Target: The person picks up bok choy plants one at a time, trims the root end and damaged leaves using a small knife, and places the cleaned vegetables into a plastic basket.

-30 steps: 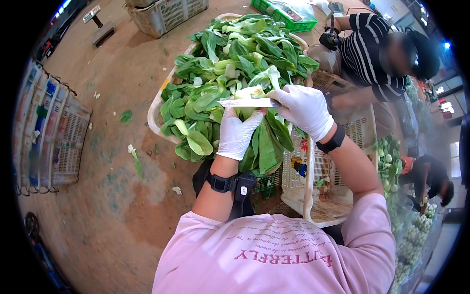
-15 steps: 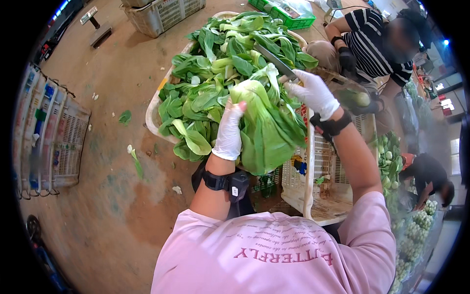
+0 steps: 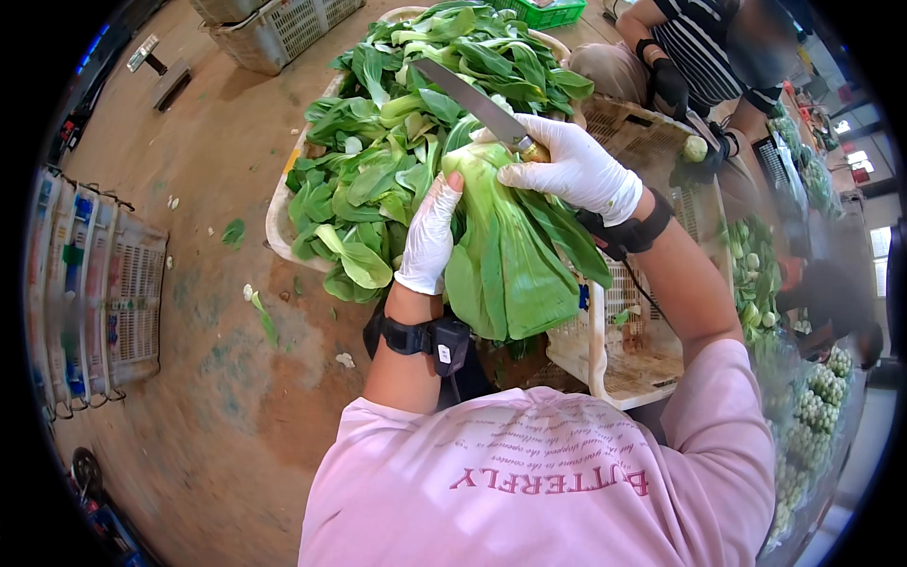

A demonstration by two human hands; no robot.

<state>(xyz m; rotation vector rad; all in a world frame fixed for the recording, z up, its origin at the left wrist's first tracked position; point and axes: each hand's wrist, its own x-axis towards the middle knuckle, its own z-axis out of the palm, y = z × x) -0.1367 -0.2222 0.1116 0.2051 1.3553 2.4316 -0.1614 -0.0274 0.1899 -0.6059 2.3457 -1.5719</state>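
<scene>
A large head of bok choy [image 3: 515, 269] hangs in front of me, its pale base up and its green leaves toward me. My left hand [image 3: 430, 231], in a white glove, is closed round the side of its base. In my white-gloved right hand [image 3: 576, 175] is a knife [image 3: 472, 102], gripped by its handle, with the blade pointing up and left over the greens. The right thumb and fingers also press against the upper part of the bok choy. Beyond my hands lie heaped bok choy leaves and heads [image 3: 378, 180] in a pale crate [image 3: 277, 222].
At my right stands a pale plastic crate [image 3: 597, 345] with a few scraps. A co-worker in a striped shirt [image 3: 694, 38] sits at the upper right, holding a bok choy [image 3: 695, 148]. Stacked crates [image 3: 132, 293] stand at left, a scale [image 3: 170, 85] farther off. Leaf scraps [image 3: 263, 317] litter the floor.
My right hand has come left and down onto the bok choy, bringing the knife closer. The leaves have swung slightly. The co-worker's hands and bok choy have shifted.
</scene>
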